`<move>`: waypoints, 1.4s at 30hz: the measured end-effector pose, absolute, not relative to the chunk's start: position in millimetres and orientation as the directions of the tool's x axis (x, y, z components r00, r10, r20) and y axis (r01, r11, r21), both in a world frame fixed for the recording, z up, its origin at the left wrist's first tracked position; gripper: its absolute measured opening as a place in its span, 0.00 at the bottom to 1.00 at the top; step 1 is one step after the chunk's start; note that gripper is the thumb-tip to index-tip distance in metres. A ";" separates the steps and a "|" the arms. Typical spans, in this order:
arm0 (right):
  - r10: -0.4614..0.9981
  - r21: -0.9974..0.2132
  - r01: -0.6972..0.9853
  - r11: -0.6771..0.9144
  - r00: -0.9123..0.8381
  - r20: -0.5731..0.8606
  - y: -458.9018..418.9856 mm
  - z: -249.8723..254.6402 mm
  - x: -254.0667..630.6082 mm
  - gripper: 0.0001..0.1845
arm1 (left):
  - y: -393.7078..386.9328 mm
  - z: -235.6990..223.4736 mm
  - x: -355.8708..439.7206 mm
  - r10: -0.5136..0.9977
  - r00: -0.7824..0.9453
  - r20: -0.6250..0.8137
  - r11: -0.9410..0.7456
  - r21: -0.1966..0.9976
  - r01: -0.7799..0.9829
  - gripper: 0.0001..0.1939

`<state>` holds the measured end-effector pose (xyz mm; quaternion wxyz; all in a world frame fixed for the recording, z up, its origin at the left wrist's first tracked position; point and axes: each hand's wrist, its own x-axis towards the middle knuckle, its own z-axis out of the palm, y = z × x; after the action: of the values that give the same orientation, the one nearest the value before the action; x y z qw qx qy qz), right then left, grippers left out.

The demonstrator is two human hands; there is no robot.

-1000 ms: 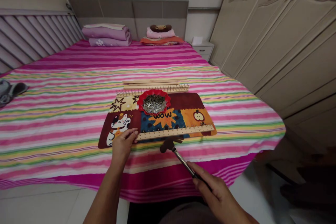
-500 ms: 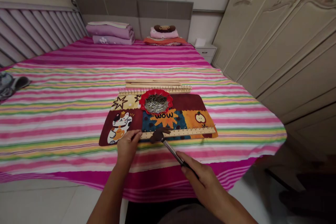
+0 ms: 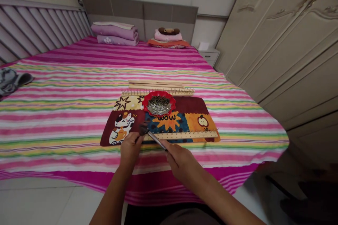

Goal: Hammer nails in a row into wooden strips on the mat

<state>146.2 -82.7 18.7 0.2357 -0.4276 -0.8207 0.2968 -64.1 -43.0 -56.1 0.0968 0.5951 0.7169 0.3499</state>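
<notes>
My right hand [image 3: 179,158] is wrapped round the handle of a hammer [image 3: 156,140], whose dark, motion-blurred head is right above the fingertips of my left hand [image 3: 130,148]. Those left fingers are pinched together at the left end of a wooden strip [image 3: 182,136]; whatever is between them is too small to make out. Small nails stand in a row along the strip, which lies across the front of a patterned mat [image 3: 190,107]. A red scalloped bowl [image 3: 173,106] full of loose nails sits on the mat, beyond both hands.
Behind the bowl lies another wooden strip [image 3: 158,94] with nails sticking up, and more bare strips [image 3: 158,83] are past it. Everything rests on a striped bedspread [image 3: 66,112]. Folded bedding [image 3: 116,33] is by the headboard, grey cloth [image 3: 12,81] at the left, and a wardrobe [image 3: 277,42] to the right.
The hammer has swung left, from over the strip to just above my left fingertips, and my right hand moved left with it. My left hand keeps its place at the strip's end.
</notes>
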 end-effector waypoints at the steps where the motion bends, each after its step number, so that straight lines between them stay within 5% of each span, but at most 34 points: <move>1: 0.846 -0.703 0.550 0.450 -0.514 0.141 -84.8 20.2 148.7 0.29 | -43.1 -56.1 -63.9 0.921 -0.269 0.281 0.041 0.617 0.786 0.09; 7: 0.878 -0.820 0.420 0.390 -0.437 0.194 -97.4 25.8 162.3 0.24 | -43.4 -57.3 -62.0 0.931 -0.225 0.287 0.010 0.598 0.801 0.10; 21: 0.842 -0.738 0.489 0.465 -0.502 0.198 -85.2 24.6 153.2 0.27 | -43.0 -53.7 -62.1 0.927 -0.267 0.264 0.053 0.613 0.789 0.10; 29: 0.833 -0.867 0.410 0.283 -0.552 0.011 -127.9 18.7 208.6 0.27 | -26.8 -36.9 -88.0 0.956 -0.292 -0.003 0.169 0.821 0.545 0.15; 32: 0.846 -0.863 0.444 0.241 -0.532 -0.037 -139.6 -3.9 224.4 0.25 | -5.0 -17.9 -80.9 0.946 -0.313 0.089 0.143 0.752 0.644 0.14; 36: 0.843 -0.875 0.415 0.250 -0.537 -0.014 -145.1 -22.6 234.7 0.26 | 40.6 -2.0 -49.1 0.961 -0.123 0.246 -0.027 0.530 0.847 0.11; 42: 0.894 -0.878 0.421 0.227 -0.448 0.016 -148.9 -30.1 242.1 0.23 | 95.2 -7.7 -12.8 0.985 0.102 0.136 -0.131 0.228 0.965 0.12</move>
<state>242.1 -148.9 -30.1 0.2745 -0.4481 -0.7335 0.4311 -12.8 95.2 -7.7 0.0406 0.7412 0.6578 0.1279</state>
